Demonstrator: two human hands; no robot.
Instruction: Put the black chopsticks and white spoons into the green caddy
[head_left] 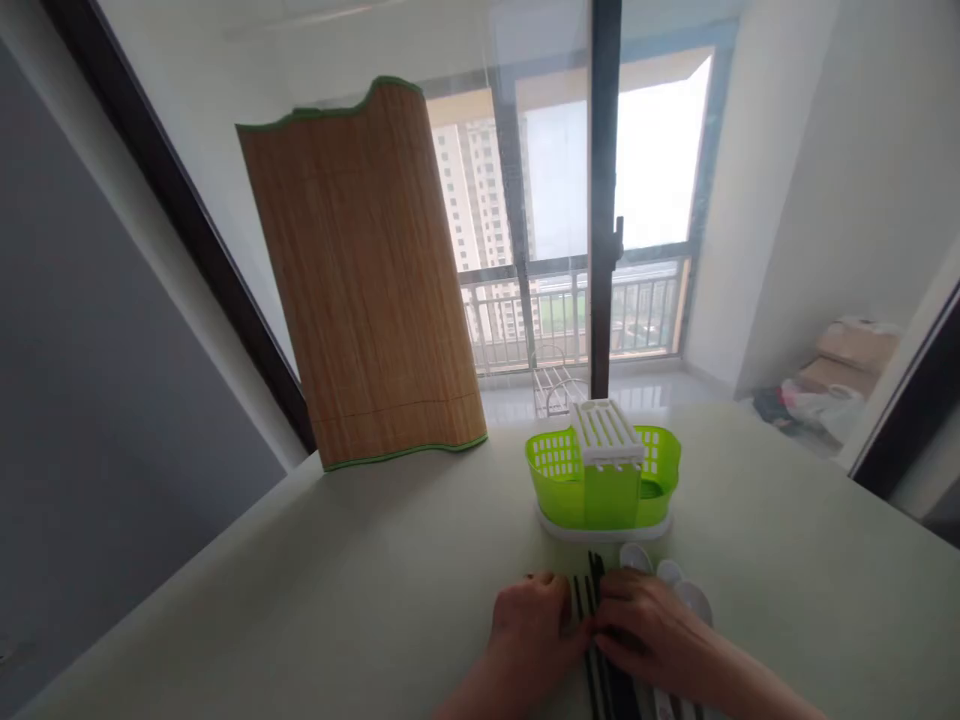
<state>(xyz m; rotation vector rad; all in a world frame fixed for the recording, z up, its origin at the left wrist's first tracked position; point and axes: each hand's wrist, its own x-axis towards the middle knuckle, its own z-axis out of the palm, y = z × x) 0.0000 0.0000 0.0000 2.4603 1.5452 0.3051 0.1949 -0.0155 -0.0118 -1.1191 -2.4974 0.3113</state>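
Several dark chopsticks (592, 665) lie lengthwise on the white table, between my two hands. My left hand (534, 625) is closed at their left side, its thumb reaching across to them. My right hand (649, 625) has its fingers bent together over the chopsticks from the right. White spoons (694, 600) lie partly under and beside my right hand, their handles running toward the near edge of the view. Just beyond the hands stands a green basket (555, 495) with a white slotted top piece (609, 430) and a white base.
A rolled or folded bamboo mat (371, 290) with green edging stands upright at the back left of the table (337, 590). Behind are glass panels with a dark frame (604, 200), a white wire rack (559, 390) and boxes with bags (847, 375) at the right.
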